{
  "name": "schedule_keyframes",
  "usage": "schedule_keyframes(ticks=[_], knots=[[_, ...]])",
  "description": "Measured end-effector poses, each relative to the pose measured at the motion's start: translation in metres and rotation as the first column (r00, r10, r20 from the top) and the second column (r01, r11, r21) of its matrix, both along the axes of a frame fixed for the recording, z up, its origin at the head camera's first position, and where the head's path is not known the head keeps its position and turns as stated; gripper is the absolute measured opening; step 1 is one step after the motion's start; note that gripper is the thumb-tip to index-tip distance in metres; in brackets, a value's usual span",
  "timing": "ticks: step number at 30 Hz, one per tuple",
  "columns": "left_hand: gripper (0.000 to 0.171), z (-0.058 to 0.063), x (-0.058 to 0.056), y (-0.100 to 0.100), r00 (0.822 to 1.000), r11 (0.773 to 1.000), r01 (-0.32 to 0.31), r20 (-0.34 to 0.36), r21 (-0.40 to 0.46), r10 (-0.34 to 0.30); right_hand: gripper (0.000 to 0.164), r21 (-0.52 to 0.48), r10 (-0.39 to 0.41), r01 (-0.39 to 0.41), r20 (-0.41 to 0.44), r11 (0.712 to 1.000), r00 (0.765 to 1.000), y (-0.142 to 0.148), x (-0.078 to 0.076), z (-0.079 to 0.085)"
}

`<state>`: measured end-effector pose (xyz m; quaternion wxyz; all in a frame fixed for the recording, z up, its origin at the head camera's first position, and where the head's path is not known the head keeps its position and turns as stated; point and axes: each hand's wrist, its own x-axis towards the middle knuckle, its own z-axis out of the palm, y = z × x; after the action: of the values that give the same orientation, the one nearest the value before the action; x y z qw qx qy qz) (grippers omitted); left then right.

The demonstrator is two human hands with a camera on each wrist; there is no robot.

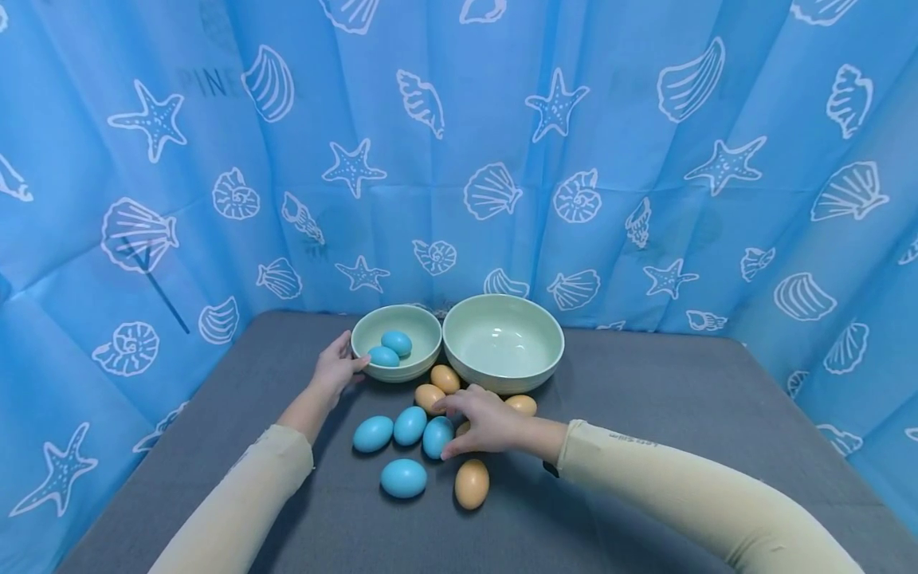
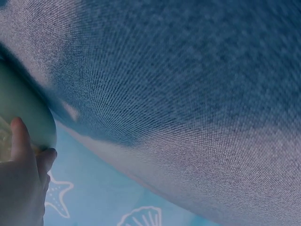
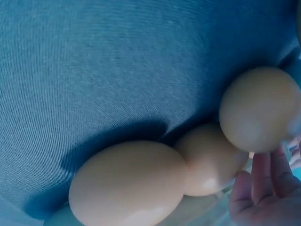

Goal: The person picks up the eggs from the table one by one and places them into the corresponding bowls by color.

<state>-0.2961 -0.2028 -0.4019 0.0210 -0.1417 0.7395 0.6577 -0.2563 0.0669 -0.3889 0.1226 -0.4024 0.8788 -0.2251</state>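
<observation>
In the head view, my left hand (image 1: 335, 371) holds the rim of the small pale green bowl (image 1: 398, 371), thumb over the edge. The left wrist view also has this hand (image 2: 26, 179) on the bowl (image 2: 28, 103). Two blue eggs (image 1: 397, 343) lie inside it. My right hand (image 1: 488, 422) reaches over the loose eggs, thumb and fingers apart on either side of a blue egg (image 1: 436, 438). The thumb tip is right at that egg's near end. Beside the right fingers (image 3: 261, 181) in the right wrist view are brown eggs (image 3: 258, 110); the hand partly hides some.
A larger pale green bowl (image 1: 502, 343), with no eggs in it, stands right against the small one. Several blue eggs (image 1: 372, 434) and brown eggs (image 1: 472, 484) lie loose on the grey tablecloth (image 1: 645, 399). Behind the table hangs a blue seashell curtain (image 1: 459, 143).
</observation>
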Motion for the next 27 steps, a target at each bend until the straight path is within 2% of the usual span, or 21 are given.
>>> schedule_keyframes(ticks=[6, 17, 23, 27], knots=[[0.074, -0.002, -0.002, -0.002, 1.0, 1.0, -0.003, -0.003, 0.002, 0.003, 0.061, 0.074, -0.003, 0.009, -0.082, 0.997, 0.997, -0.003, 0.003, -0.006], [0.075, -0.003, -0.003, -0.001, 1.0, 1.0, -0.017, 0.001, 0.013, 0.017, 0.056, 0.092, -0.047, 0.061, -0.154, 0.994, 0.987, -0.011, 0.007, -0.01], [0.074, -0.003, -0.002, -0.002, 1.0, 1.0, -0.005, -0.004, 0.008, 0.005, 0.051, 0.07, -0.059, 0.072, -0.171, 0.995, 0.983, -0.013, 0.007, -0.011], [0.074, -0.003, -0.002, -0.002, 1.0, 1.0, -0.003, -0.005, 0.01, 0.003, 0.05, 0.052, -0.072, 0.08, -0.138, 0.995, 0.988, -0.012, 0.006, -0.011]])
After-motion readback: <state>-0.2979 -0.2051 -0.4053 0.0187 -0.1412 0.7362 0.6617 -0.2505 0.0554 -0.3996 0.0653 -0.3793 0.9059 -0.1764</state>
